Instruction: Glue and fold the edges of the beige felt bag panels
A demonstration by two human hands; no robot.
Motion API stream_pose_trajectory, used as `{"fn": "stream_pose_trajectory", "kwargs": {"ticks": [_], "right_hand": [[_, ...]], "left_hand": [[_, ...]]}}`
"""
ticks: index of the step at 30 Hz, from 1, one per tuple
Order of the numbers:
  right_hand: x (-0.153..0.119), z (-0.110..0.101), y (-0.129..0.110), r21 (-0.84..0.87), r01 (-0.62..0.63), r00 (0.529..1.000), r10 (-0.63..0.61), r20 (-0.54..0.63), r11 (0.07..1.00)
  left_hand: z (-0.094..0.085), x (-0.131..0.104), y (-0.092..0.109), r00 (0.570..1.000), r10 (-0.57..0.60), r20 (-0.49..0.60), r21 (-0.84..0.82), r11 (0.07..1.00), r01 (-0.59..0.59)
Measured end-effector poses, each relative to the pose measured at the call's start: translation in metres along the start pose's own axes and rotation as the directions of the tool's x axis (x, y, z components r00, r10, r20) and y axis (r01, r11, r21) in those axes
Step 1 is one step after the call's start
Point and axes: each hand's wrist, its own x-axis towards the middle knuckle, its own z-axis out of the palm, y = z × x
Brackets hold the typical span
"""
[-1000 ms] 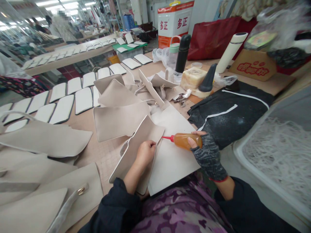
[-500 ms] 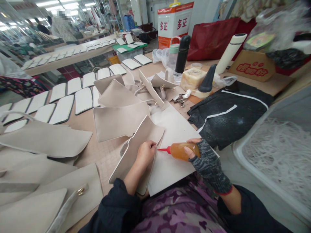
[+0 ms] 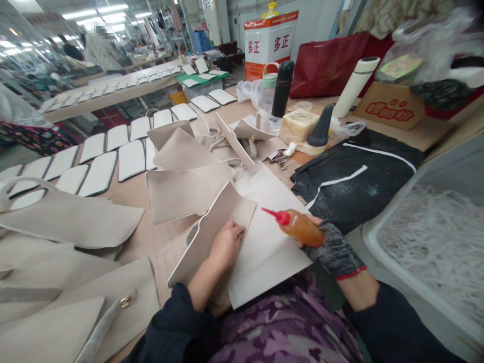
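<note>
- Brown-topped worktable (image 3: 161, 242): crowded left and beyond with similar beige leather-like pieces (image 3: 185, 191), leaving little bare room; whether those are finished cannot be told.
- White plastic bin (image 3: 372, 247) of pale shreds: its rim bounds the right side, near the right forearm.
- Flat black sheet (image 3: 340, 194) with white strips: low, so the space above it is open.
- Pale flat board (image 3: 270, 252): uncovered between the folded piece and the bottle; its near end reaches the purple-patterned apron (image 3: 276, 327).
- Folded beige leather-like piece (image 3: 223, 214): leans left of the board; no liquid can be made out along its right edge, so what is done or left there is unclear.
- Right hand (image 3: 328, 244), grey-gloved: wrapped around the bottle.
- Bare left hand (image 3: 227, 246): fingers drawn in, seemingly pinching the piece's right edge.
- Amber squeeze bottle (image 3: 302, 228): held above the board, its red nozzle (image 3: 273, 214) apart from that edge.
</note>
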Motion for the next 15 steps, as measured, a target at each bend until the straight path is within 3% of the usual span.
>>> {"fn": "stream_pose_trajectory", "kwargs": {"ticks": [3,6,11,15], "right_hand": [[0.012,0.004,0.002,0.119,-0.078,0.991,0.065,0.113,0.99],[0.018,0.008,0.004,0.266,-0.175,0.971,0.12,0.209,0.948],[0.018,0.005,0.01,0.34,-0.233,0.958,0.156,0.24,0.911],[0.019,0.002,0.015,0.459,-0.318,0.942,0.219,0.256,0.83]], "left_hand": [[-0.004,-0.003,0.005,0.997,0.074,0.037,0.262,0.962,-0.081],[-0.007,-0.006,0.008,0.989,0.123,0.077,0.381,0.914,-0.143],[-0.01,-0.025,-0.007,0.966,0.18,0.184,0.341,0.91,-0.235],[-0.014,-0.045,-0.027,0.939,0.201,0.28,0.251,0.929,-0.273]]}}
